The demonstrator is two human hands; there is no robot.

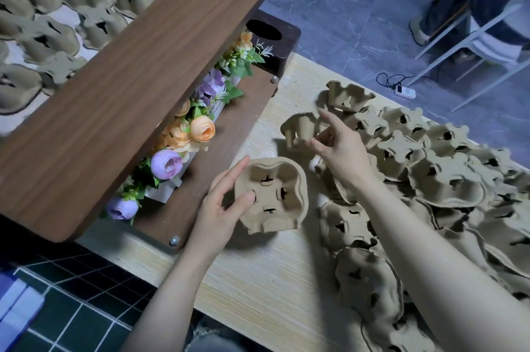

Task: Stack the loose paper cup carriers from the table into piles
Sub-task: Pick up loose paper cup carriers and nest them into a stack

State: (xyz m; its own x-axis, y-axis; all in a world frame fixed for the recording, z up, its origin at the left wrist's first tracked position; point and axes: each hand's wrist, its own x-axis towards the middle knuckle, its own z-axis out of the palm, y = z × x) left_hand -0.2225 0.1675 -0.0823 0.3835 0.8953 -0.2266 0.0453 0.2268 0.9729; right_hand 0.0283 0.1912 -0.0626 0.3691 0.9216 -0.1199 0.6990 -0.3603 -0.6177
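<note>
Tan pulp carrier (272,194), 4 cup wells

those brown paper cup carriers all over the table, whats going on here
A person is sorting moulded brown pulp cup carriers into stacks. The left hand grips a small stack of carriers held just above the pale wooden table. The right hand pinches a single carrier lifted at the edge of the loose heap on the right. It has not yet been added to the stack.
</note>
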